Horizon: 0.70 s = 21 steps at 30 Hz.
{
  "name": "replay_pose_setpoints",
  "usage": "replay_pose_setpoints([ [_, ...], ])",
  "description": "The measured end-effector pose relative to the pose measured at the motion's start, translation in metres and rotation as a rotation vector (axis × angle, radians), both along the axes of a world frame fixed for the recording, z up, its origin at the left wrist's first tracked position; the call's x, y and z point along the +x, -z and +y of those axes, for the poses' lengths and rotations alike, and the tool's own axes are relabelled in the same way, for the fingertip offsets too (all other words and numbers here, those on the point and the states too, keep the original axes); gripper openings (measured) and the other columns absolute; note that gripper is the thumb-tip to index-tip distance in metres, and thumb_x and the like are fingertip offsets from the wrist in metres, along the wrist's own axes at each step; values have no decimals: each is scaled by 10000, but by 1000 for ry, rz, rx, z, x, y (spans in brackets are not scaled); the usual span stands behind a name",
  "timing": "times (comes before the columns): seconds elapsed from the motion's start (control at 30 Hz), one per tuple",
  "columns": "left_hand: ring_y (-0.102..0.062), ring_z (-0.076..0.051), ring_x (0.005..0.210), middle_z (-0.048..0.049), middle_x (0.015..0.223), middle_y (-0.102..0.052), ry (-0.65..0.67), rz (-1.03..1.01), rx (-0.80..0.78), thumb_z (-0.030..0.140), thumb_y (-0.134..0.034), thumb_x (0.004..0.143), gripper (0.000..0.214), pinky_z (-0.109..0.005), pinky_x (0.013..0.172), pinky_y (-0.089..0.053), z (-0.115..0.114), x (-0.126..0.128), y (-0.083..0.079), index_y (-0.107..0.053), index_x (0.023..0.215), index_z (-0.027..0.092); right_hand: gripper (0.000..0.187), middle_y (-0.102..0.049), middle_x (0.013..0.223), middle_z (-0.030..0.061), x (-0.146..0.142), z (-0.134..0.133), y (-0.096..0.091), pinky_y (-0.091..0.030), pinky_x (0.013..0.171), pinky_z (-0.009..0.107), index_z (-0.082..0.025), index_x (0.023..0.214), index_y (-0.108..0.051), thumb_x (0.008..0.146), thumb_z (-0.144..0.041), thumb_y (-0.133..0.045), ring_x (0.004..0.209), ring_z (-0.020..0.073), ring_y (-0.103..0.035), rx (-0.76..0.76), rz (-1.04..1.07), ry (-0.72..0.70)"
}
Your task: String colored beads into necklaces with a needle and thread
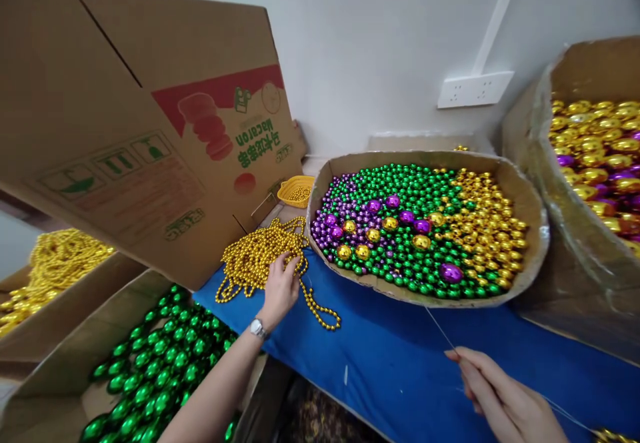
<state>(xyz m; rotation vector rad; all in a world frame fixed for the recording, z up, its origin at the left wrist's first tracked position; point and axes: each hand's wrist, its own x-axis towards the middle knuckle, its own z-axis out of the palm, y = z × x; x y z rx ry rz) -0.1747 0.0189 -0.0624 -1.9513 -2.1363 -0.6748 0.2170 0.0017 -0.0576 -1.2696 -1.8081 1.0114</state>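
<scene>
My left hand (281,288), with a watch on its wrist, reaches into a heap of gold bead strings (260,249). Its fingers curl on a strand at the heap's right side, their tips partly hidden. One loop of that gold string trails to the right over the blue cloth. At the lower right, my right hand (500,389) pinches a thin needle-like wire (440,326) between thumb and fingers. The wire points up toward the front rim of a cardboard tray (380,287) of loose green, purple and gold beads. Behind this hand, a fine thread (567,415) runs toward gold beads in the corner.
A large cardboard box (215,43) stands tilted at the left. Beneath it, a carton (55,369) holds big green beads. A yellow basket (287,193) with small gold beads sits behind the heap. Another carton (555,243) of gold and purple beads flanks the tray.
</scene>
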Motion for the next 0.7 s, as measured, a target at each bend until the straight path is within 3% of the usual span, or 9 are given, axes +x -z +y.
replay_pose_setpoints([
  [0.07,-415,-281,1163,-136,1314,-417,83,40,-32,157,-472,843,385,-438,943,-413,-3,6,3,-531,1221,202,269,-651,602,-19,-2,-1,1,-509,458,173,-259,939,-661,840,-446,-495,464,127,-611,-11,15,-13],
  [0.17,-391,-296,1181,-111,1272,-465,172,58,-211,222,-519,836,239,-459,960,-389,-6,18,11,-624,1051,226,280,-680,665,2,-5,-3,4,-532,492,194,-260,969,-662,836,-455,-511,510,144,-634,-56,8,-22],
  [0.37,-361,-326,1213,-119,1285,-479,36,61,-528,285,-585,788,146,-483,937,-384,3,26,23,-643,888,195,279,-690,688,18,-10,-7,4,-528,490,209,-261,943,-668,838,-460,-503,491,148,-622,-32,-3,-30],
  [0.57,-404,-316,1188,-129,1269,-508,4,104,-540,258,-531,809,144,-471,901,-403,11,28,22,-625,880,176,235,-631,621,-12,-9,-11,0,-496,480,194,-250,974,-635,878,-399,-480,493,132,-605,15,14,-38],
  [0.7,-417,-322,1178,-186,1278,-487,42,140,-453,213,-445,847,175,-489,923,-383,10,30,20,-588,914,137,261,-571,570,-28,-4,-16,-21,-473,487,201,-221,957,-612,916,-395,-422,485,122,-578,12,21,31],
])
